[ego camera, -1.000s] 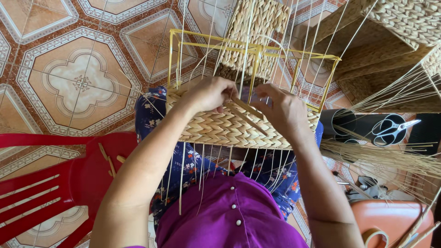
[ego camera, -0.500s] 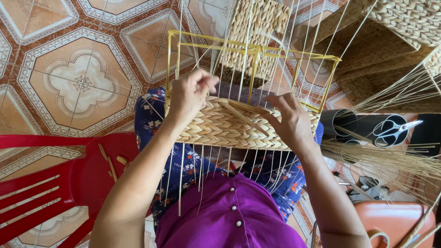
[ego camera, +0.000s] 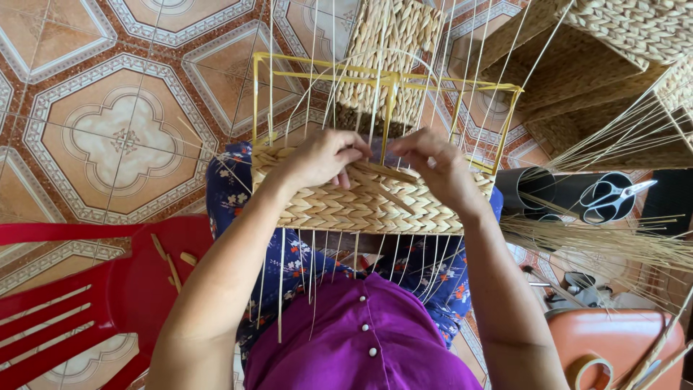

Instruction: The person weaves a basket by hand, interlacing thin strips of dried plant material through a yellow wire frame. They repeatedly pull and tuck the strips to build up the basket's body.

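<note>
Bright, even daylight — edges perhaps warped

Matt woven-straw basket (ego camera: 361,202) — yellow metal frame (ego camera: 382,76), glossy plastic chair (ego camera: 108,289).

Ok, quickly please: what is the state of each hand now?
Left hand: closed, pinching a straw strand at the woven basket.
Right hand: fingers bent on the same strand; grip cannot be told.

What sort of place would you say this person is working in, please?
Probably a home basket-weaving workshop: patterned floor tiles, finished woven baskets stacked nearby, loose straw strands, and a half-woven basket on a yellow frame under both hands.
</note>
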